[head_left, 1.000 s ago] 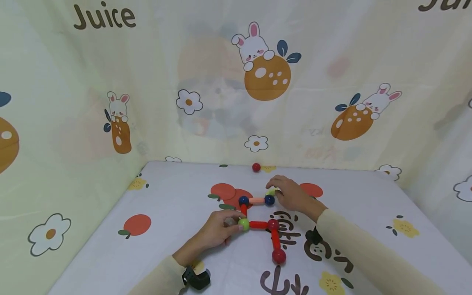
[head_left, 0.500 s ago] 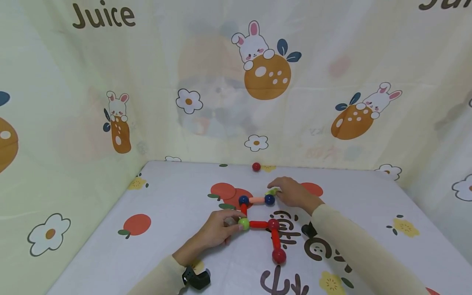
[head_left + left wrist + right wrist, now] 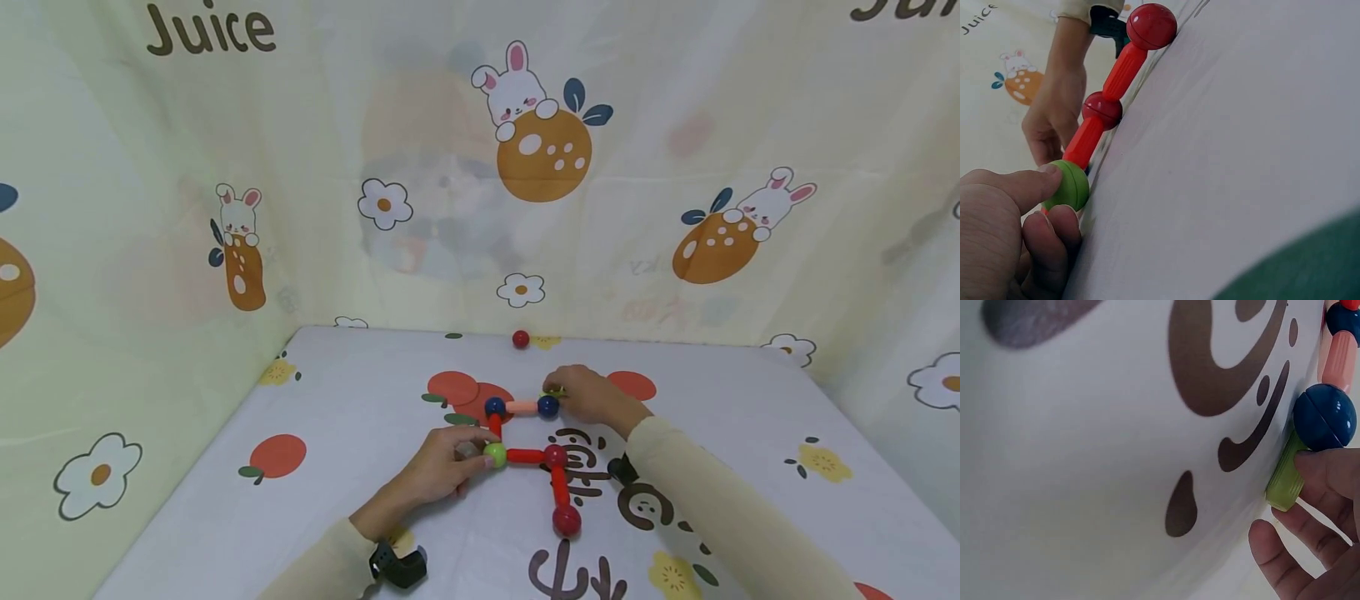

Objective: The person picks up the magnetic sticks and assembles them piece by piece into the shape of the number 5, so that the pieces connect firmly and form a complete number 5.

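Note:
My left hand (image 3: 438, 464) pinches a green ball (image 3: 1071, 185) between thumb and fingers. The ball is a corner of a chain of balls and rods lying on the table. A red rod (image 3: 527, 457) runs from it to a red ball (image 3: 556, 456), and another red rod (image 3: 560, 487) leads to a nearer red ball (image 3: 567, 521). Behind, a short red rod (image 3: 496, 427) reaches a dark blue ball (image 3: 495, 407). A pink rod (image 3: 522, 407) joins that to a second blue ball (image 3: 1324, 417). There my right hand (image 3: 596, 395) pinches a light green rod (image 3: 1285, 478), whose end is against this ball.
A loose red ball (image 3: 521, 339) sits by the table's back edge. The white tablecloth (image 3: 360, 392) has printed fruit and lettering. Patterned curtains (image 3: 442, 250) enclose the back and sides.
My right hand has lowered slightly towards me, and its fingers have closed in on the light green rod at the blue ball. The left hand stays on the green ball.

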